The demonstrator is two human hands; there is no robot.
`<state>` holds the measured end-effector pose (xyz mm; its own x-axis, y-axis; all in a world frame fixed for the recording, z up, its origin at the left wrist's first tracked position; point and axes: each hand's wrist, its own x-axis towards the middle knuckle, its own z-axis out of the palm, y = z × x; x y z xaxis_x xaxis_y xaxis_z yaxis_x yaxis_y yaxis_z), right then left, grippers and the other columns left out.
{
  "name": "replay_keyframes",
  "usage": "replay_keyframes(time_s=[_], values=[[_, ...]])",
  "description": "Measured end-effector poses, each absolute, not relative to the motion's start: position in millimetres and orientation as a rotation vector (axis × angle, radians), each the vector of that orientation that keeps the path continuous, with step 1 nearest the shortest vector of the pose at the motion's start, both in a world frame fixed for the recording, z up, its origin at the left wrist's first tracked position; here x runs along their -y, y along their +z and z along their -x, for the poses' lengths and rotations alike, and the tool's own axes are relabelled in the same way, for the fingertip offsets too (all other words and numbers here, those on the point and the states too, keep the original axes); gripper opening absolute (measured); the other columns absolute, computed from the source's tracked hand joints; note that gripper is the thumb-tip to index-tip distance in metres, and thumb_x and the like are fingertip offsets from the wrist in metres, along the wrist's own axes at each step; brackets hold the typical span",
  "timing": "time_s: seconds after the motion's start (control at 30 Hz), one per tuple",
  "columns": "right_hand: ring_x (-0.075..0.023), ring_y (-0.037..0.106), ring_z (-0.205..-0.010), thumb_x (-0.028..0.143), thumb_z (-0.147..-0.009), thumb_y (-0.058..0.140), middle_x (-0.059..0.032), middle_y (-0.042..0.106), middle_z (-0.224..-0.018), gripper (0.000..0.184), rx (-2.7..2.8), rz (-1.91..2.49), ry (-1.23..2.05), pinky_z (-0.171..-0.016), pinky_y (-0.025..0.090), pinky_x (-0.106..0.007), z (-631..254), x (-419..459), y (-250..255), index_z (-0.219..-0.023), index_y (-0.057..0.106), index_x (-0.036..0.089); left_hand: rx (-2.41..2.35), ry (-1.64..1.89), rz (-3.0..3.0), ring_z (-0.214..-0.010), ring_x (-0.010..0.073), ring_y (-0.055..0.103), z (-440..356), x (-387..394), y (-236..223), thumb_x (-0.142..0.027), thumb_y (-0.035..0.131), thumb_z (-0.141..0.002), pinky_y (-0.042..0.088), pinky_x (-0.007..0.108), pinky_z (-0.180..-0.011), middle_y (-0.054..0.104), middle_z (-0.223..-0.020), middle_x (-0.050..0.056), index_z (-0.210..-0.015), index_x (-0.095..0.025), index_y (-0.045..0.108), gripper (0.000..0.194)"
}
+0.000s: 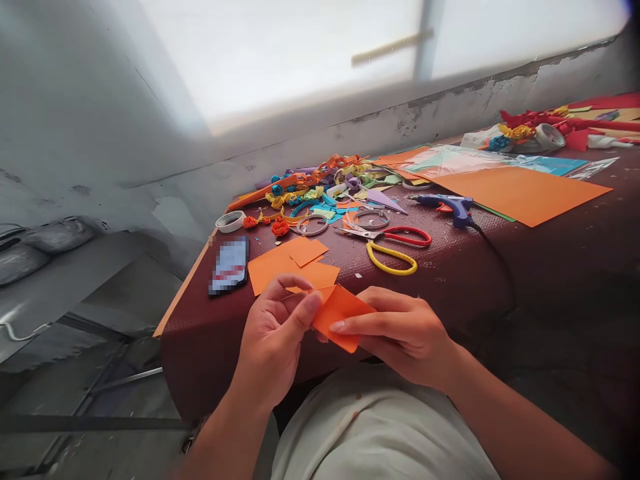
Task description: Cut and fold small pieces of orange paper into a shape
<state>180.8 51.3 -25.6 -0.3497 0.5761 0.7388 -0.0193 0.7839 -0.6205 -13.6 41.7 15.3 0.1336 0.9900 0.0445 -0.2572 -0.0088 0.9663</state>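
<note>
Both hands hold a small folded piece of orange paper (340, 313) just in front of the near edge of the dark red table (500, 267). My left hand (273, 333) pinches its left end between thumb and fingers. My right hand (400, 330) grips its right side, the index finger lying along the fold. More cut orange paper pieces (290, 263) lie on the table right behind the hands.
Red-handled scissors (400, 235) and yellow-handled scissors (390, 260) lie beyond the hands. A blue glue gun (450, 203) with its cord, a large orange sheet (520, 190), a phone (230, 265), a tape roll (230, 220) and a heap of coloured paper strips (320, 187) cover the table.
</note>
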Motion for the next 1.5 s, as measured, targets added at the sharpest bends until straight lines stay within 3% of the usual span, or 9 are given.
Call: replay_keyframes(time_s=[0.1, 0.27, 0.33, 0.43, 0.63, 0.83, 1.03, 1.3, 1.5], values=[[-0.017, 0.067, -0.083, 0.017, -0.096, 0.068, -0.0081, 0.075, -0.095, 0.029, 1.792, 0.442, 0.677, -0.074, 0.057, -0.027, -179.3, -51.6, -25.9, -0.121, 0.078, 0.027, -0.954, 1.335, -1.181, -0.062, 0.0095, 0.057, 12.0, -41.4, 15.4, -0.025, 0.084, -0.082, 0.05, 0.019, -0.063, 0.063, -0.068, -0.005, -0.112, -0.026, 0.063, 0.037], [-0.0154, 0.066, -0.07, 0.023, -0.087, 0.081, -0.0044, 0.075, -0.082, 0.012, 1.551, 0.546, 0.834, -0.063, 0.055, -0.026, -171.5, -51.1, -25.4, -0.098, 0.085, 0.027, -0.993, 1.409, -1.408, -0.071, 0.0098, 0.057, 14.3, -40.2, 16.9, -0.022, 0.081, -0.083, 0.05, 0.017, -0.066, 0.066, -0.078, -0.001, -0.086, -0.023, 0.073, 0.009], [-0.0142, 0.062, -0.064, 0.025, -0.08, 0.087, -0.0024, 0.072, -0.072, 0.006, 1.373, 0.617, 0.953, -0.059, 0.051, -0.026, -167.6, -50.7, -23.9, -0.086, 0.086, 0.026, -1.012, 1.35, -1.545, -0.075, 0.0116, 0.061, 15.3, -37.7, 16.8, -0.02, 0.081, -0.084, 0.052, 0.018, -0.069, 0.068, -0.082, 0.001, -0.087, -0.023, 0.076, 0.006], [-0.0129, 0.059, -0.059, 0.029, -0.068, 0.095, -0.0001, 0.069, -0.063, 0.014, 1.14, 0.659, 1.182, -0.055, 0.05, -0.025, -163.7, -50.1, -21.2, -0.075, 0.084, 0.024, -1.028, 1.303, -1.701, -0.075, 0.0138, 0.064, 14.6, -34.2, 14.6, -0.016, 0.08, -0.083, 0.054, 0.022, -0.072, 0.069, -0.078, 0.002, -0.087, -0.022, 0.079, 0.008], [-0.0171, 0.066, -0.067, 0.035, -0.062, 0.098, -0.002, 0.073, -0.07, 0.024, 1.057, 0.673, 1.274, -0.064, 0.057, -0.029, -163.9, -49.1, -19.6, -0.074, 0.081, 0.023, -1.045, 1.321, -1.576, -0.073, 0.0157, 0.066, 9.8, -35.5, 12.6, -0.018, 0.081, -0.082, 0.056, 0.025, -0.071, 0.07, -0.076, 0.003, -0.076, -0.018, 0.073, 0.01], [-0.0195, 0.07, -0.066, 0.038, -0.061, 0.098, -0.0027, 0.074, -0.07, 0.027, 0.96, 0.759, 1.226, -0.065, 0.061, -0.032, -159.0, -49.2, -22.5, -0.071, 0.078, 0.023, -1.099, 1.306, -1.561, -0.075, 0.0121, 0.068, 0.0, -34.0, 7.7, -0.02, 0.08, -0.085, 0.056, 0.019, -0.071, 0.071, -0.078, 0.0, -0.084, -0.02, 0.074, 0.006], [-0.0166, 0.071, -0.064, 0.029, -0.06, 0.099, 0.0009, 0.075, -0.07, 0.028, 0.909, 0.741, 1.24, -0.062, 0.061, -0.026, -159.8, -49.9, -25.0, -0.077, 0.078, 0.024, -1.121, 1.357, -1.395, -0.073, 0.0138, 0.069, -6.1, -33.6, -1.8, -0.026, 0.08, -0.085, 0.056, 0.021, -0.07, 0.072, -0.076, 0.001, -0.081, -0.018, 0.072, 0.012], [-0.0191, 0.075, -0.07, 0.028, -0.059, 0.099, -0.0025, 0.079, -0.075, 0.025, 0.86, 0.749, 1.284, -0.068, 0.064, -0.029, -155.6, -47.3, -24.5, -0.072, 0.079, 0.022, -1.176, 1.466, -1.305, -0.071, 0.0115, 0.064, -17.0, -30.7, 3.2, -0.021, 0.081, -0.08, 0.053, 0.02, -0.069, 0.068, -0.072, -0.001, -0.073, -0.018, 0.068, 0.016], [-0.0132, 0.072, -0.069, 0.027, -0.059, 0.099, -0.001, 0.078, -0.075, 0.027, 0.852, 0.747, 1.363, -0.067, 0.06, -0.02, -157.9, -50.0, -23.8, -0.074, 0.078, 0.02, -1.144, 1.497, -1.308, -0.07, 0.0116, 0.068, -17.8, -36.8, 0.1, -0.016, 0.082, -0.078, 0.056, 0.02, -0.069, 0.071, -0.071, -0.001, -0.069, -0.017, 0.066, 0.019]])
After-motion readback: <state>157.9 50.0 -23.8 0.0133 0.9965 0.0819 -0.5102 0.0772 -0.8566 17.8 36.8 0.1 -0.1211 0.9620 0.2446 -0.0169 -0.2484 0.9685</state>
